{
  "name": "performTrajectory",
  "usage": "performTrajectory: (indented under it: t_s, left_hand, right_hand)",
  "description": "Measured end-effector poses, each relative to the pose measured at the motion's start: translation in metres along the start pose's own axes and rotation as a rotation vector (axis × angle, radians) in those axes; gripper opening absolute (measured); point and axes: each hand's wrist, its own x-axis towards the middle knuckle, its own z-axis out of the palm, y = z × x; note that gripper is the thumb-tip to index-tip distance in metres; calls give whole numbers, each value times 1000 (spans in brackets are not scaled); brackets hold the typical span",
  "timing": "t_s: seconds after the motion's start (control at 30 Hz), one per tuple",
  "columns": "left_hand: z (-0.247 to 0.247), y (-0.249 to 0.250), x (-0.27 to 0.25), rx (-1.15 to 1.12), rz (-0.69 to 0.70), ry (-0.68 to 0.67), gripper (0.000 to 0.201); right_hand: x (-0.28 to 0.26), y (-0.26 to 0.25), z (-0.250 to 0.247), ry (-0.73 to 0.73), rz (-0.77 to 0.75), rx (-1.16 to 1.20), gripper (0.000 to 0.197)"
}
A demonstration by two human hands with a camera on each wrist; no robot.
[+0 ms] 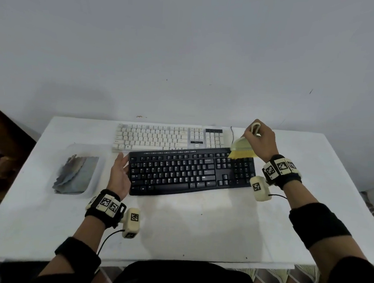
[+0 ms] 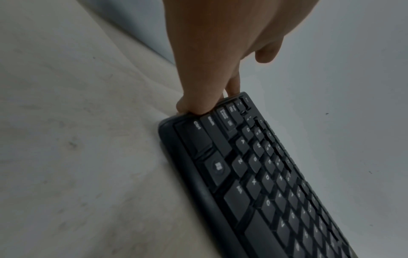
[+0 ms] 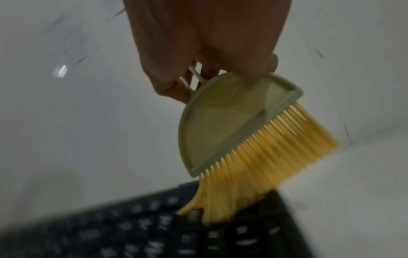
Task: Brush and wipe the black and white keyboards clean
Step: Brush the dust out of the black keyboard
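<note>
A black keyboard (image 1: 190, 174) (image 2: 264, 183) (image 3: 132, 235) lies on the white table, slightly askew. Directly behind it sits a white keyboard (image 1: 160, 137). My left hand (image 1: 119, 174) (image 2: 209, 69) rests against the black keyboard's left edge, its straight fingers (image 2: 194, 104) touching the rim. My right hand (image 1: 260, 139) (image 3: 209, 34) grips the loop handle of a small pale-green brush (image 1: 241, 149) (image 3: 232, 122). The brush's yellow bristles (image 3: 253, 174) bend on the far right corner of the black keyboard, over the number pad.
A translucent tray (image 1: 87, 147) at the left holds a crumpled grey cloth (image 1: 76, 174). A wall rises right behind the table (image 1: 198, 229). A thin dark cable (image 1: 232, 135) runs beside the white keyboard's right end. Dark furniture stands off the left edge.
</note>
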Motion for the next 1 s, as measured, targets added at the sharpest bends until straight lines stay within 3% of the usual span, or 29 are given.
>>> performTrajectory:
  t_s: [0.13,0.27,0.37,0.47,0.57,0.73,0.9,1.0]
  left_hand:
    - [-1,2,0,4,16,-8,57]
    - [-4,1,4,-9,-4,-6,54]
    - [-4,3,6,-22,-30,-21,53]
    - [-7,4,6,-8,-59,-45,64]
    - [-10,7,3,12,-78,-85,82]
    - [-15,10,1,-1,-75,-125,96]
    - [-13,11,2,-78,-95,-83,81]
    - [-11,11,0,-72,-93,-75,76]
  right_hand:
    - [-1,-4,6,-77,-150,-507,11]
    - [-24,-48,45,-117,-266,-311,3]
    - [-55,-88,94,-322,-381,-106,12]
    - [-83,-104,151,-496,-600,-93,15]
    - [-102,-114,194,-512,-709,-82,14]
    - [-103,-126,225,-545,-687,-105,12]
    - [-85,-115,222,-531,-636,-270,16]
    - [-81,-116,216,-509,-596,-205,8]
